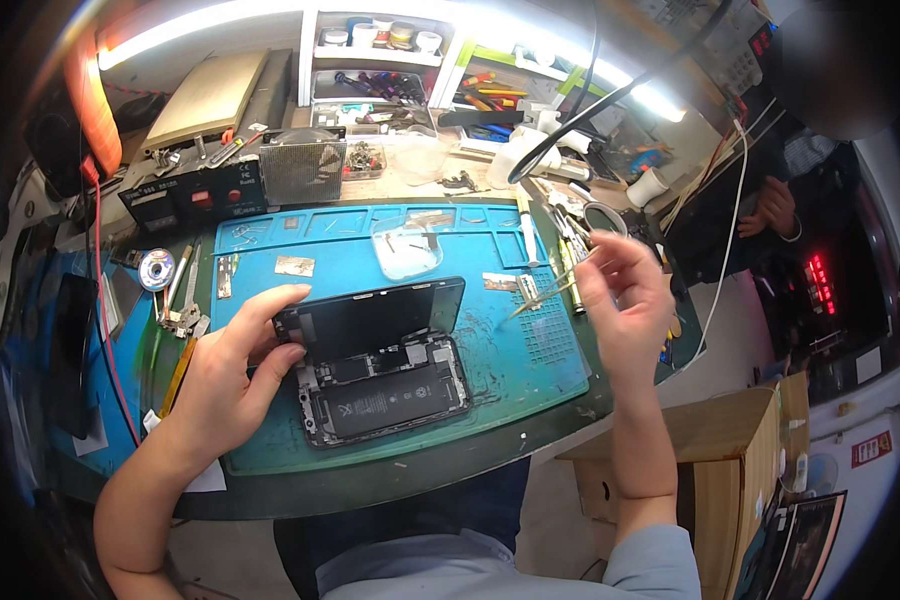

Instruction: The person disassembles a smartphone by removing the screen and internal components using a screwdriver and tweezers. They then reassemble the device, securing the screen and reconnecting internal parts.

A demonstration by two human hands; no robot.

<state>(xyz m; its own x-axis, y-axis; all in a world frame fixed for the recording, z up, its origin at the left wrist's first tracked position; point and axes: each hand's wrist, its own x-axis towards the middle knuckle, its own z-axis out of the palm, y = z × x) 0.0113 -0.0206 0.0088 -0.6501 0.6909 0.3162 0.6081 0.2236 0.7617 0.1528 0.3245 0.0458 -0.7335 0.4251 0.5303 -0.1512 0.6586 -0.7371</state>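
Here's a dark green worktop (pixel 370 482), and stretched flat across it a bright blue mat (pixel 345 255) with moulded compartments along its far edge. Near the mat's middle, there's a black, opened-up phone (pixel 390 400); just behind, a shallow clear plastic tray (pixel 402 268) with small bits inside. Left of the mat sits a round, pale-faced spool (pixel 156 270); behind, a black box (pixel 160 207) with a red switch.

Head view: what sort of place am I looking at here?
Most likely an electronics repair bench, perhaps in a small workshop: an opened phone with its battery exposed sits on a blue work mat, and a spool of thin wire lies to the left.
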